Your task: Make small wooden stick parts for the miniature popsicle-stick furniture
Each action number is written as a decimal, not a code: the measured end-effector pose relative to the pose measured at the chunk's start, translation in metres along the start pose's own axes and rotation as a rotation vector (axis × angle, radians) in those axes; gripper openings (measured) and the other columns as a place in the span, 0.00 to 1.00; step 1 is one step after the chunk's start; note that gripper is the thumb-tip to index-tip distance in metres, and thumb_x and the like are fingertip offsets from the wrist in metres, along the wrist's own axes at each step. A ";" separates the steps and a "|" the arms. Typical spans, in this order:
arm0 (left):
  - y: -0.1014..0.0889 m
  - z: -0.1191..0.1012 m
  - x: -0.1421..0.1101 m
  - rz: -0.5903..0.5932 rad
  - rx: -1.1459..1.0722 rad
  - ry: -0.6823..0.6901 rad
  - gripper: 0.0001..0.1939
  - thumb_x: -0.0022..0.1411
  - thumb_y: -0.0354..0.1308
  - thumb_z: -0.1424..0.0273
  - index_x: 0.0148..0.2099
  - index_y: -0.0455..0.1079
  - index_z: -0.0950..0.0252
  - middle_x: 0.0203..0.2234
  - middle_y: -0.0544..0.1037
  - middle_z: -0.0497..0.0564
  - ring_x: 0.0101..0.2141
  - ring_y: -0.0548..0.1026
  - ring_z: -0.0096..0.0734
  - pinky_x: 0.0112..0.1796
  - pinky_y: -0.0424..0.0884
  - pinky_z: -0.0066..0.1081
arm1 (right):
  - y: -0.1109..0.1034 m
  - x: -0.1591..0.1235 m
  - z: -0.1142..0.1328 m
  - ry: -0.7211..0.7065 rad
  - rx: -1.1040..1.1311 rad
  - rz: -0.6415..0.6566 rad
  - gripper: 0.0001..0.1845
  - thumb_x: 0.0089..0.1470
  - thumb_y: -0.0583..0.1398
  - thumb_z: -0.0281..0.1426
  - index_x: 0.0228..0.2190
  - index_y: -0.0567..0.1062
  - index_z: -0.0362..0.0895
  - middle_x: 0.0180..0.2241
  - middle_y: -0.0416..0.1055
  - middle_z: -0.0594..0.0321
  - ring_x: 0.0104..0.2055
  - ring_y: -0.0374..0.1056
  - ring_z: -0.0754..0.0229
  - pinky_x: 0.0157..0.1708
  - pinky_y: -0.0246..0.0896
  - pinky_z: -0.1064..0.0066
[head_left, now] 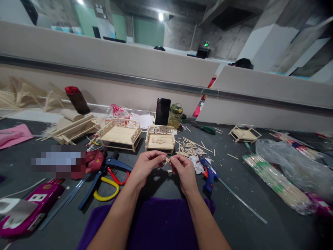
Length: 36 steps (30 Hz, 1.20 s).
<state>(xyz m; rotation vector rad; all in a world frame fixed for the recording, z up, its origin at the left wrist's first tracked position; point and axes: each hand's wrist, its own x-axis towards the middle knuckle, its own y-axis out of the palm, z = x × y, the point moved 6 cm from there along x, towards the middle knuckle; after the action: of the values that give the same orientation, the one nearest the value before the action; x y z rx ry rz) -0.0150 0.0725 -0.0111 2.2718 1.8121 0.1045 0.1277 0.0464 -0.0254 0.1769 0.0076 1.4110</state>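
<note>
My left hand (150, 165) and my right hand (182, 169) meet above the dark table, fingertips pinched close together. Between them is a small piece of cut wooden stick (167, 160), partly covered by the fingers; both hands appear to grip it. Just below lies another short wood bit (170, 171). Behind the hands stands a miniature wooden bench (160, 140) with small wood pieces on its seat. To its left is a larger miniature bench (120, 134). A pile of cut sticks (191, 147) lies right of the small bench.
A blue glue gun (209, 178) with a clear glue stick lies on the right, near bagged sticks (278, 180). Blue cutters (104, 170) and yellow-red handled scissors (107, 189) lie left. A phone (162, 111) stands behind, beside a bottle (176, 115). Purple cloth (163, 222) lies in front.
</note>
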 end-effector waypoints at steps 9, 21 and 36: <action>0.001 0.001 -0.001 0.004 -0.011 -0.026 0.12 0.49 0.68 0.62 0.32 0.78 0.66 0.24 0.79 0.51 0.24 0.72 0.26 0.27 0.66 0.25 | -0.002 0.000 0.000 -0.005 -0.014 -0.022 0.14 0.49 0.64 0.41 0.27 0.76 0.42 0.21 0.69 0.68 0.20 0.57 0.67 0.20 0.50 0.75; -0.001 0.001 0.001 -0.036 -0.008 -0.031 0.10 0.47 0.69 0.66 0.30 0.77 0.67 0.24 0.78 0.49 0.25 0.72 0.25 0.29 0.67 0.26 | -0.025 -0.002 0.011 -0.007 -0.145 -0.150 0.20 0.52 0.60 0.48 0.29 0.77 0.42 0.23 0.71 0.63 0.21 0.60 0.65 0.18 0.51 0.75; 0.008 0.018 0.000 -0.062 -0.337 -0.150 0.12 0.45 0.72 0.68 0.31 0.75 0.67 0.22 0.74 0.45 0.23 0.70 0.22 0.29 0.74 0.28 | -0.140 -0.082 0.022 0.395 -1.240 -0.277 0.24 0.58 0.47 0.51 0.27 0.71 0.49 0.24 0.72 0.60 0.29 0.69 0.52 0.26 0.51 0.68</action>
<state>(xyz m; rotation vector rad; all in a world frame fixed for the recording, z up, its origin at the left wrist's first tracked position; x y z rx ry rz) -0.0035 0.0685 -0.0266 1.9363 1.6462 0.2060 0.2543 -0.0574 -0.0300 -1.0829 -0.4866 0.9464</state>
